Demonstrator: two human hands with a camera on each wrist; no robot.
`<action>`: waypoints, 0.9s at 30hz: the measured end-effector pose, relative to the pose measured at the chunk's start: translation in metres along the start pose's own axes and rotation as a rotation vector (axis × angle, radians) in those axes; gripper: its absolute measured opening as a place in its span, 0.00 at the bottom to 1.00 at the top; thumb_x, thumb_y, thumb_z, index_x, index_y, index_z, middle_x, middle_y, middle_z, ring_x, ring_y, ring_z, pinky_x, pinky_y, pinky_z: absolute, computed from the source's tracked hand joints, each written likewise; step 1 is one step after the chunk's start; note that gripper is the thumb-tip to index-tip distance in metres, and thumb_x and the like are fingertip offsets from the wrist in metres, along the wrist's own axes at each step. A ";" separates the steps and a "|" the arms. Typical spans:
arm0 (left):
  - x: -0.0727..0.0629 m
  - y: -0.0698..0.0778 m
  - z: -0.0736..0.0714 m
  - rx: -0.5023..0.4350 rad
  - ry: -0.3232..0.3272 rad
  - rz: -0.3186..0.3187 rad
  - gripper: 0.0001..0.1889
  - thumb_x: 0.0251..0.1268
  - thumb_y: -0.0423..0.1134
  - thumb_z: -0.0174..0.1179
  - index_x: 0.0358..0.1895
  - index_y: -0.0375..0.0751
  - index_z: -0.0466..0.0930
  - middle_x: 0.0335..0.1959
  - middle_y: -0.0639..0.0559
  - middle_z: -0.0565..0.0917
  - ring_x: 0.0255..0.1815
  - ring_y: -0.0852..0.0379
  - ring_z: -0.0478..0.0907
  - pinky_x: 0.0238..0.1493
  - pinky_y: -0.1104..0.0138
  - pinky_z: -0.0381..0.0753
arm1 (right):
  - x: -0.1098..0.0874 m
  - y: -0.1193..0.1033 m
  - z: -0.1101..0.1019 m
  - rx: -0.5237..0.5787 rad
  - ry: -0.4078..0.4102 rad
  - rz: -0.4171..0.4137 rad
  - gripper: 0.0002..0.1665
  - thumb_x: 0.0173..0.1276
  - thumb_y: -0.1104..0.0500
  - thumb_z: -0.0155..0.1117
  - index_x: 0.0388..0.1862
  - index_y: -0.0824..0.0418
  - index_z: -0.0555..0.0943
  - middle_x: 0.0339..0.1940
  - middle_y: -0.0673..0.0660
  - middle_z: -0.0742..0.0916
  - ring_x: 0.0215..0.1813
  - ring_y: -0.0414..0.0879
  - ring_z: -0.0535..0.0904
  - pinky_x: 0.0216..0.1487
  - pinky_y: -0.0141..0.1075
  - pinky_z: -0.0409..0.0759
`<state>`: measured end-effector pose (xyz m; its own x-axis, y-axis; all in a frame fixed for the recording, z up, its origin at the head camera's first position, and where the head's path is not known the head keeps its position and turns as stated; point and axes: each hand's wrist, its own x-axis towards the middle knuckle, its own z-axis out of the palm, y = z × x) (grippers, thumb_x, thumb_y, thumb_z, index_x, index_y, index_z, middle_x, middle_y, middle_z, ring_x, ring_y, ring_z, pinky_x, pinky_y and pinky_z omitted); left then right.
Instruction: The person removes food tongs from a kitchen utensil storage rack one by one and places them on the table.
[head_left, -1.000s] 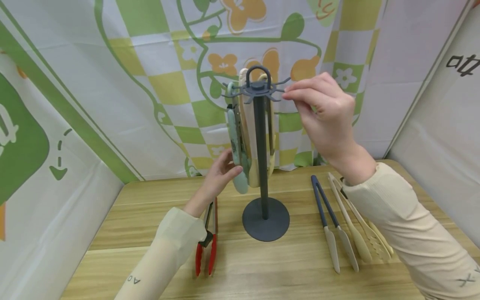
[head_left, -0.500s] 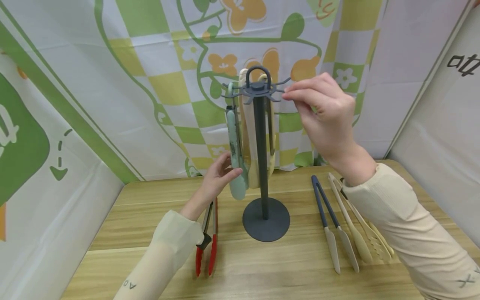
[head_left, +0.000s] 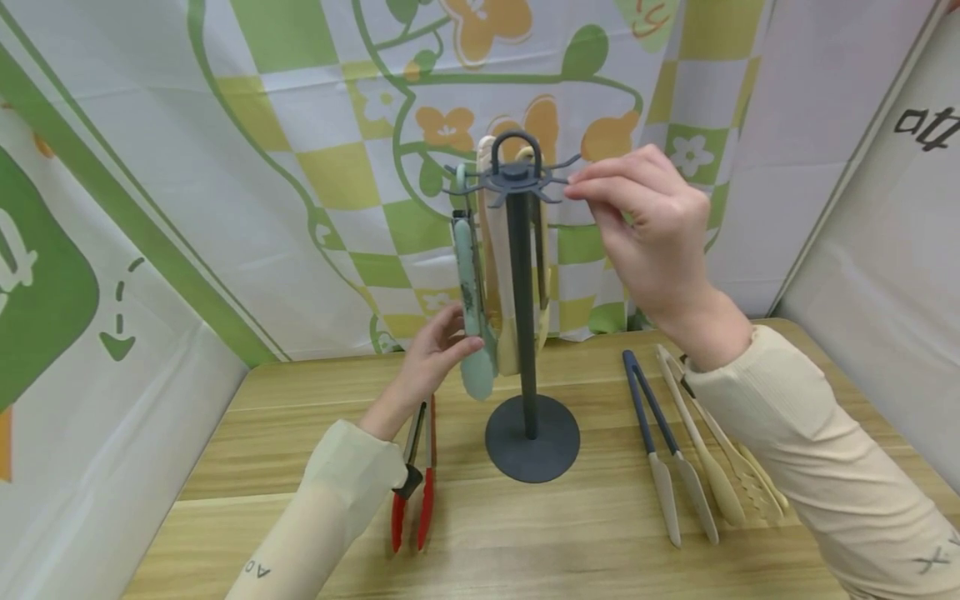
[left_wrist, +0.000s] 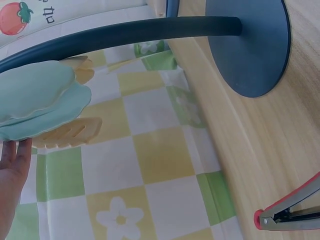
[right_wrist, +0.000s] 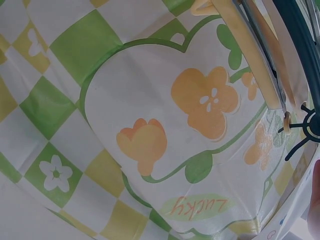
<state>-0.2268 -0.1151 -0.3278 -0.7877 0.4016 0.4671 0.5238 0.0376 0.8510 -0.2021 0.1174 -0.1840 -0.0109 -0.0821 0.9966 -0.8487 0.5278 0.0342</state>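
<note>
A dark grey utensil stand rises from a round base, with several hooks spread at its top. My right hand pinches the tip of one hook between thumb and fingers. Mint-green tongs hang by their loop from a hook on the left side. My left hand holds them low down, thumb across the front and fingers at the left edge. In the left wrist view, fingertips meet the lower edge of the scalloped mint heads. Cream tongs and yellow tongs hang behind the post, partly hidden.
Red tongs lie on the wooden table left of the stand, partly under my left forearm. To the right lie blue-handled tongs and cream tongs, with yellowish ones beside my sleeve. A patterned cloth hangs behind.
The mint tongs have swung slightly left and hang straighter, their lower end a little lower. My left wrist has shifted slightly left. The right hand has kept still at the hook.
</note>
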 end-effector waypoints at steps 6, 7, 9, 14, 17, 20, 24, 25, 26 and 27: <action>0.000 0.002 0.000 0.000 0.013 -0.027 0.22 0.63 0.30 0.54 0.59 0.26 0.63 0.49 0.31 0.74 0.46 0.60 0.75 0.48 0.67 0.76 | 0.000 0.000 0.000 -0.005 -0.002 -0.003 0.08 0.58 0.74 0.61 0.22 0.68 0.85 0.27 0.57 0.86 0.30 0.49 0.77 0.35 0.23 0.72; 0.000 0.003 0.000 -0.001 0.015 -0.037 0.22 0.63 0.29 0.54 0.59 0.26 0.63 0.48 0.32 0.74 0.46 0.59 0.75 0.48 0.68 0.76 | 0.000 0.000 0.000 -0.006 -0.002 -0.004 0.08 0.58 0.74 0.61 0.22 0.68 0.85 0.27 0.57 0.86 0.30 0.49 0.77 0.35 0.23 0.72; 0.001 0.004 -0.001 -0.001 0.020 -0.050 0.22 0.63 0.28 0.53 0.59 0.27 0.63 0.47 0.33 0.74 0.45 0.57 0.75 0.46 0.68 0.76 | -0.001 0.000 0.000 -0.006 0.000 -0.005 0.09 0.58 0.73 0.61 0.22 0.68 0.85 0.27 0.57 0.86 0.30 0.49 0.77 0.35 0.23 0.72; 0.002 0.006 -0.003 0.003 0.036 -0.043 0.22 0.64 0.31 0.54 0.59 0.27 0.63 0.47 0.33 0.74 0.44 0.52 0.76 0.44 0.68 0.77 | -0.001 0.000 0.001 0.004 0.005 -0.002 0.09 0.58 0.74 0.61 0.22 0.68 0.85 0.26 0.57 0.86 0.30 0.49 0.77 0.35 0.23 0.72; 0.004 0.007 -0.004 0.003 0.039 -0.025 0.22 0.63 0.32 0.55 0.58 0.27 0.63 0.48 0.32 0.74 0.45 0.53 0.76 0.44 0.68 0.77 | 0.000 0.000 0.001 0.005 0.003 -0.004 0.09 0.57 0.74 0.61 0.22 0.68 0.85 0.26 0.57 0.86 0.30 0.49 0.77 0.35 0.23 0.71; 0.005 0.008 -0.005 0.000 0.038 -0.004 0.22 0.63 0.31 0.55 0.58 0.26 0.63 0.51 0.30 0.73 0.46 0.57 0.75 0.45 0.68 0.77 | 0.000 0.000 0.001 -0.001 0.001 -0.007 0.09 0.57 0.74 0.61 0.22 0.68 0.85 0.26 0.57 0.86 0.30 0.49 0.77 0.34 0.23 0.71; 0.006 0.007 -0.006 0.008 0.045 0.015 0.24 0.63 0.34 0.56 0.59 0.25 0.63 0.52 0.30 0.73 0.47 0.62 0.74 0.47 0.69 0.75 | 0.000 0.001 0.000 -0.006 -0.002 -0.008 0.09 0.58 0.74 0.60 0.22 0.68 0.85 0.27 0.57 0.86 0.30 0.49 0.77 0.34 0.23 0.71; 0.006 0.007 -0.006 0.011 0.048 0.014 0.24 0.63 0.34 0.56 0.59 0.25 0.63 0.52 0.30 0.73 0.47 0.62 0.74 0.47 0.69 0.75 | -0.001 0.001 0.000 -0.006 -0.002 -0.008 0.09 0.57 0.74 0.61 0.22 0.68 0.85 0.27 0.57 0.86 0.30 0.49 0.77 0.34 0.23 0.71; 0.006 0.006 -0.007 0.012 0.051 0.012 0.24 0.63 0.34 0.56 0.59 0.25 0.63 0.52 0.30 0.73 0.47 0.62 0.74 0.47 0.69 0.75 | -0.001 0.001 0.000 -0.006 -0.002 -0.008 0.09 0.57 0.74 0.60 0.22 0.68 0.85 0.27 0.57 0.86 0.30 0.49 0.77 0.34 0.23 0.71; 0.006 0.006 -0.007 0.012 0.053 0.011 0.24 0.63 0.33 0.56 0.59 0.25 0.63 0.52 0.30 0.73 0.47 0.62 0.74 0.47 0.69 0.75 | -0.001 0.001 0.000 -0.007 -0.002 -0.007 0.09 0.57 0.74 0.60 0.22 0.68 0.85 0.27 0.57 0.86 0.30 0.49 0.77 0.34 0.23 0.71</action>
<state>-0.2305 -0.1191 -0.3182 -0.7980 0.3527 0.4886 0.5360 0.0448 0.8430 -0.2028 0.1178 -0.1846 -0.0059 -0.0876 0.9961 -0.8453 0.5327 0.0419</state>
